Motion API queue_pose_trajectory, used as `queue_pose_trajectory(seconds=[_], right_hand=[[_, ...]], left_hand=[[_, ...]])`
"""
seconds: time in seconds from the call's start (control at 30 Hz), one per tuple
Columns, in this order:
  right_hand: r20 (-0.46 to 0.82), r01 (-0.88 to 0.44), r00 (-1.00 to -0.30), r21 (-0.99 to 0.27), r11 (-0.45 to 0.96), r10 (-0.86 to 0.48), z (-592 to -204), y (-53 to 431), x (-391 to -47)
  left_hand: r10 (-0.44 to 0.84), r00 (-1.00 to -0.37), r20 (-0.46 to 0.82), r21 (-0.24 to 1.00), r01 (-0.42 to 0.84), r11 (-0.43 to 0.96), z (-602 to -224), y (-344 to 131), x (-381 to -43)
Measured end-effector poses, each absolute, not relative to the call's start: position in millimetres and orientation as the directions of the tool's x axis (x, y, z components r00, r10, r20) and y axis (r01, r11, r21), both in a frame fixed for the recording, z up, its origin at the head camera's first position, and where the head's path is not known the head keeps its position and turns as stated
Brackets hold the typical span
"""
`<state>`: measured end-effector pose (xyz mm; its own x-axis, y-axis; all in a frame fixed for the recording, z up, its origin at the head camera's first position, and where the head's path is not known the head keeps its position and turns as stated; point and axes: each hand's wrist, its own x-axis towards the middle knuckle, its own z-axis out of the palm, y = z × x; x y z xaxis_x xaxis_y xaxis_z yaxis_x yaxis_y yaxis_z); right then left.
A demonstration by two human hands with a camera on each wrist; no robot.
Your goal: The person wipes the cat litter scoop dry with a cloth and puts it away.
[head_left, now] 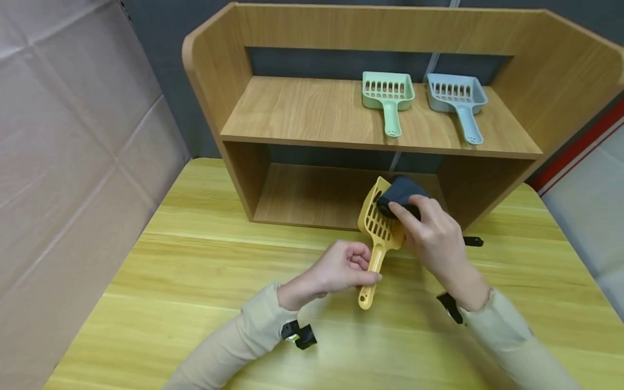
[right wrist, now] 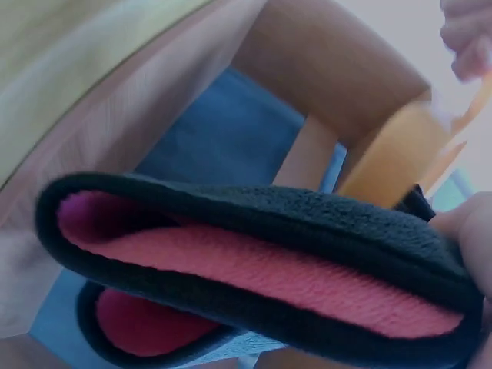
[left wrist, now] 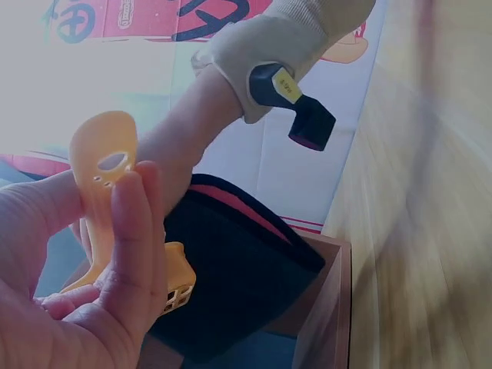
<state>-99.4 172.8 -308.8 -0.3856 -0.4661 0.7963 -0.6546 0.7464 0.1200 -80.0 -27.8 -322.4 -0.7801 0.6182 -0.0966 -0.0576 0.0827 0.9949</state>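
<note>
In the head view, my left hand (head_left: 341, 266) grips the handle of a yellow litter scoop (head_left: 379, 246), thumb on one side and fingers on the other. The slotted head tilts upward, in front of the lower shelf. My right hand (head_left: 436, 233) pinches a folded dark cloth (head_left: 402, 192) against the upper part of the scoop's head. The right wrist view shows the cloth (right wrist: 269, 265) folded over, with a pink inner side and black edging. In the left wrist view, the handle (left wrist: 100, 161) lies between thumb and fingers; the cloth partly hides the scoop's head.
A wooden two-tier shelf (head_left: 302, 114) stands at the back of the table (head_left: 195, 260). On its upper board lie a green litter scoop (head_left: 391, 115) and a blue litter scoop (head_left: 465, 116). A small black object (head_left: 474, 241) shows beyond my right hand, partly hidden.
</note>
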Motion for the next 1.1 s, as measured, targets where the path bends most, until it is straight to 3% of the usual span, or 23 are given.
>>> queue_pose_trajectory(seconds=[0.07, 0.17, 0.33, 0.47, 0.57, 0.77, 0.93, 1.1], right_hand=[[0.807, -0.609, -0.419, 0.091, 0.788, -0.416, -306, 175, -100], [0.848, -0.566, -0.405, 0.061, 0.822, -0.341, -302, 178, -99], [0.924, -0.549, -0.259, 0.097, 0.830, -0.280, -294, 171, -95], [0.905, -0.597, -0.153, 0.236, 0.767, -0.398, -288, 161, -93], [0.845, -0.647, -0.112, 0.337, 0.684, -0.523, -286, 157, -92], [0.739, -0.684, -0.122, 0.422, 0.596, -0.663, -288, 158, -97], [0.755, -0.657, -0.141, 0.412, 0.631, -0.640, -287, 161, -103], [0.765, -0.672, -0.113, 0.411, 0.616, -0.634, -287, 159, -100]], left_hand=[[0.616, -0.781, -0.102, 0.994, -0.058, 0.091, -323, -29, -80], [0.609, -0.785, -0.109, 0.992, -0.052, 0.111, -324, -30, -81], [0.597, -0.791, -0.134, 0.984, -0.035, 0.174, -328, -27, -80], [0.589, -0.795, -0.142, 0.974, -0.005, 0.227, -331, -24, -79], [0.582, -0.800, -0.147, 0.960, 0.026, 0.279, -331, -22, -78], [0.563, -0.813, -0.148, 0.945, 0.051, 0.322, -332, -21, -76], [0.573, -0.809, -0.134, 0.955, 0.050, 0.294, -334, -22, -75], [0.580, -0.805, -0.129, 0.954, 0.059, 0.294, -333, -22, -75]])
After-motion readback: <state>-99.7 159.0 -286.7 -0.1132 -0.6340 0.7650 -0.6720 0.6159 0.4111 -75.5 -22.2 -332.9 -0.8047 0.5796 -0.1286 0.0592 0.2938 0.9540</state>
